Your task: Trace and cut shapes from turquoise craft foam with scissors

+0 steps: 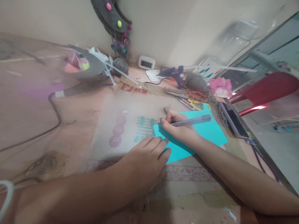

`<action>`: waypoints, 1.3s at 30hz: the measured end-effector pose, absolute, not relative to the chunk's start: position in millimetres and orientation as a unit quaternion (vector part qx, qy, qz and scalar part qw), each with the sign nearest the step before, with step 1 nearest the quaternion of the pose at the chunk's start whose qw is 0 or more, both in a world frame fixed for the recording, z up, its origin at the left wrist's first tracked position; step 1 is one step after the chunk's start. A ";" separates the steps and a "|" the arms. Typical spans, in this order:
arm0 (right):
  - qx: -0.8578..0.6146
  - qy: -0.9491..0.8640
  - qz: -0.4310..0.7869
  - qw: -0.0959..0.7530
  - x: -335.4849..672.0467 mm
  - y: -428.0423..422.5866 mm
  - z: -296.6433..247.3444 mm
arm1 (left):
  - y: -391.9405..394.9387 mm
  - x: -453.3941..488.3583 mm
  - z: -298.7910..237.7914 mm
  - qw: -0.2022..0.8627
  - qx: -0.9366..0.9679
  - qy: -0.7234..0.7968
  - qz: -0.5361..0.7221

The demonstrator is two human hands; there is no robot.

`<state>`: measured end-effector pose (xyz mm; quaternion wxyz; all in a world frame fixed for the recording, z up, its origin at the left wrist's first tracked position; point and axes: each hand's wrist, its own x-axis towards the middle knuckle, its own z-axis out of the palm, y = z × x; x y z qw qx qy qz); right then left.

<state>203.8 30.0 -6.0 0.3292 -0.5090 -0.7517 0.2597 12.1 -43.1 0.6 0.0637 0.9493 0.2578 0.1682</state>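
Turquoise paper [209, 132] lies partly under left hand [149, 155] and right hand [182, 132]

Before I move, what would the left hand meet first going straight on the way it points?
Probably the right hand, across the blue paper whose edge the left hand overlaps; how high the right hand sits above it is unclear.

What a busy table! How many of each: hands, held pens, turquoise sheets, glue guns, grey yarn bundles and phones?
Left hand and right hand: 2
Held pen: 1
Turquoise sheet: 1
Glue gun: 1
Grey yarn bundles: 2
Phone: 1
Total: 8
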 end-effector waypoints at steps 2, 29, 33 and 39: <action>-0.507 -0.754 0.250 0.333 203.7 30.6 -6.3 | -43.0 12.3 0.6 0.066 0.948 0.260 0.170; -0.532 -0.726 0.283 0.330 189.8 24.0 4.8 | -43.9 12.4 -0.4 0.054 0.949 0.261 0.165; -0.535 -0.735 0.272 0.315 190.1 25.5 3.3 | -43.7 12.2 1.6 0.065 0.950 0.263 0.153; -0.542 -0.743 0.260 0.295 190.5 25.2 2.8 | -44.0 11.6 1.0 0.067 0.952 0.258 0.151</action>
